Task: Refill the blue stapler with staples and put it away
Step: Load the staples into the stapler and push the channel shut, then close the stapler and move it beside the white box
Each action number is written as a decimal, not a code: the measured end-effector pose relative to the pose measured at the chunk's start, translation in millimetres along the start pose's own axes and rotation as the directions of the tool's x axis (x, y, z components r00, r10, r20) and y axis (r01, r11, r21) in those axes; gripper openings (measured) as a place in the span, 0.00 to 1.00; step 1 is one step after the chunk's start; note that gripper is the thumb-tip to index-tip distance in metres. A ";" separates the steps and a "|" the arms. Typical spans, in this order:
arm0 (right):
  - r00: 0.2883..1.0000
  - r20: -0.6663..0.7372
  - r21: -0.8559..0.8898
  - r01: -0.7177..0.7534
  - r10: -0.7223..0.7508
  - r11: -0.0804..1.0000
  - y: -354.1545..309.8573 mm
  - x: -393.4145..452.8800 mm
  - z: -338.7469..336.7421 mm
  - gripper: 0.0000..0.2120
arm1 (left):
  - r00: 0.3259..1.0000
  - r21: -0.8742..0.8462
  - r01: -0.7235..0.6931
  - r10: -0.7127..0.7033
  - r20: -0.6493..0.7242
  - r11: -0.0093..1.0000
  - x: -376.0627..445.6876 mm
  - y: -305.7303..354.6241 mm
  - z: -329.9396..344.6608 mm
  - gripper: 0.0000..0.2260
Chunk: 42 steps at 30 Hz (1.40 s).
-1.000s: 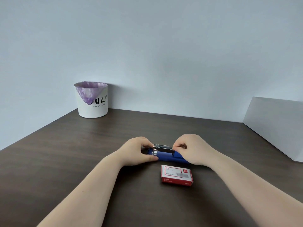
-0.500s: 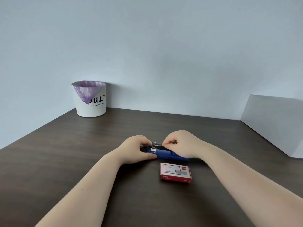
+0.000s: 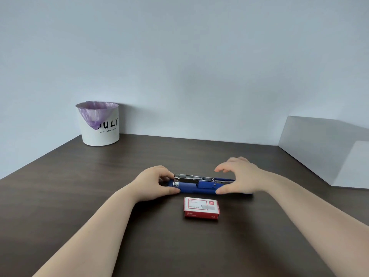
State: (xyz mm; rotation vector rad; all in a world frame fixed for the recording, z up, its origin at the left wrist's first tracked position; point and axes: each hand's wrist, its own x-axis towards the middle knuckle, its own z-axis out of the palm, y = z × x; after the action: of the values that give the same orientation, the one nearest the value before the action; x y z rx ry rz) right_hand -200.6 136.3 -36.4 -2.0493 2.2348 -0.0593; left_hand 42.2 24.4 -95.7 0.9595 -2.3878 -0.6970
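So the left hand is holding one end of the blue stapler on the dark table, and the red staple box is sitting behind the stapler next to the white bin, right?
Not quite. The head view shows the staple box in front of the stapler, on the person's side, far from the bin at the wall. The rest holds: the left hand grips one end of the stapler on the dark table.

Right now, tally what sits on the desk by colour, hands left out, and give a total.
Blue: 1, the stapler
Red and white: 1, the staple box
White with a purple liner: 1, the bin
Total: 3
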 end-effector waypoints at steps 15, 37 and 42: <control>0.960 -0.281 0.202 0.070 -0.010 0.977 -4.0 0.6 -32.6 0.21 | 1.000 0.012 0.020 -0.020 -0.012 1.000 0.1 -0.6 0.0 0.11; 0.985 -0.146 0.292 0.129 -0.090 0.948 -24.9 13.7 24.5 0.18 | 0.999 0.010 0.037 -0.037 -0.022 0.999 -1.3 1.4 0.0 0.10; 0.962 -0.274 0.397 0.128 -0.016 0.909 -14.1 11.9 46.7 0.17 | 0.998 0.026 0.061 -0.060 -0.035 0.998 -3.0 4.0 0.5 0.14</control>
State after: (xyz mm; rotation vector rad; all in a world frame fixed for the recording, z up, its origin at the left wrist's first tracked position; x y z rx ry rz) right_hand -182.6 125.2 -82.0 -1.9753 2.0452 -0.7863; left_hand 41.9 29.3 -94.4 1.0509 -2.3526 -0.6660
